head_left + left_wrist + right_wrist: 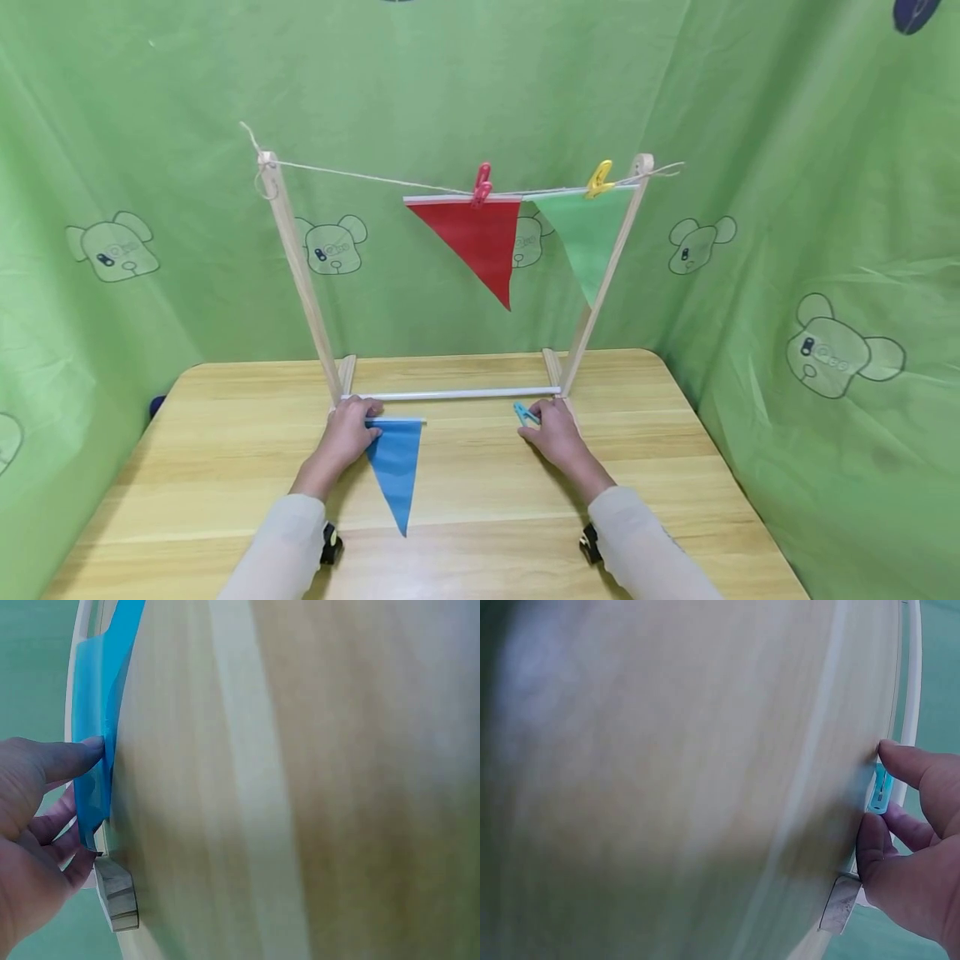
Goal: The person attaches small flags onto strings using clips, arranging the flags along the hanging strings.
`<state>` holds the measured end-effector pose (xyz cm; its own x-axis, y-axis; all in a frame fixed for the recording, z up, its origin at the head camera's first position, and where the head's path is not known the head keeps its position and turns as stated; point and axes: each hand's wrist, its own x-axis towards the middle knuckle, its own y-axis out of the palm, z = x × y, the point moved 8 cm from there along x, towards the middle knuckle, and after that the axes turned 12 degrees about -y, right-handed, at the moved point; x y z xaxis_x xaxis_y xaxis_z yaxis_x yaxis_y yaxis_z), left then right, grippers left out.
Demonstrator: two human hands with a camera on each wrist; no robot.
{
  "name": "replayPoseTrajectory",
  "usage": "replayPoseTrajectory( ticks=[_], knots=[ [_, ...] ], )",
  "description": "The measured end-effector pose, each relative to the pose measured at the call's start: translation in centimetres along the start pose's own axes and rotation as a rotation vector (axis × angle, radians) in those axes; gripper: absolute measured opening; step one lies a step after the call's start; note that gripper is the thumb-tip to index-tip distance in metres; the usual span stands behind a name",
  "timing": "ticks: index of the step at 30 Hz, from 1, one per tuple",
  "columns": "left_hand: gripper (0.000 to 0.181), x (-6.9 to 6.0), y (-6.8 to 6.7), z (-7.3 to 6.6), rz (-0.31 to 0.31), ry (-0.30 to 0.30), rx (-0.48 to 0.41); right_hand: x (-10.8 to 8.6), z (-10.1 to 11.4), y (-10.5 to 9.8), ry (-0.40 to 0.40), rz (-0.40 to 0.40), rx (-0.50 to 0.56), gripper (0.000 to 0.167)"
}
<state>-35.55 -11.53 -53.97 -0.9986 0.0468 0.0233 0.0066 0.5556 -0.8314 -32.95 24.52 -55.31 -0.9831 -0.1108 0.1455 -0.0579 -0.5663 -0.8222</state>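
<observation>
My left hand (pixel 348 431) pinches the top edge of a blue triangular pennant (pixel 397 468), thumb in front, near the left foot of a wooden frame. The pennant's point hangs toward me over the table. In the left wrist view the thumb presses on the blue cloth (pixel 90 712), with the other fingers behind it. A small light-blue clothespin (pixel 524 412) is between the thumb and fingers of my right hand (pixel 557 433), close to the frame's right foot. The right wrist view shows this clothespin (pixel 880 789) partly covered by the fingers.
A string (pixel 360 175) runs between two wooden posts. On it hang a red pennant (pixel 483 237) under a red clothespin (pixel 482 183) and a green pennant (pixel 592 233) under a yellow clothespin (pixel 599 179). A white bar (pixel 457 393) joins the posts low down, above the wooden table (pixel 480 500).
</observation>
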Motion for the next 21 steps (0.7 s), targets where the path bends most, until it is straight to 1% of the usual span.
replayPoseTrajectory(
  ticks=[7,11,16,21],
  knots=[
    [0.017,0.12,0.05,0.08,0.009,-0.018,0.035,0.01,0.05,0.24,0.007,0.005,0.005,0.038],
    [0.017,0.12,0.11,0.00,0.018,-0.004,0.015,-0.05,0.13,0.32,0.002,0.005,0.000,0.037],
    [0.021,0.25,0.36,-0.02,0.046,0.020,-0.043,-0.04,0.18,0.18,-0.025,0.004,-0.015,0.036],
    [0.017,0.29,0.45,0.05,0.059,0.037,-0.074,0.05,0.05,0.24,-0.032,0.009,-0.017,0.035]
  ],
)
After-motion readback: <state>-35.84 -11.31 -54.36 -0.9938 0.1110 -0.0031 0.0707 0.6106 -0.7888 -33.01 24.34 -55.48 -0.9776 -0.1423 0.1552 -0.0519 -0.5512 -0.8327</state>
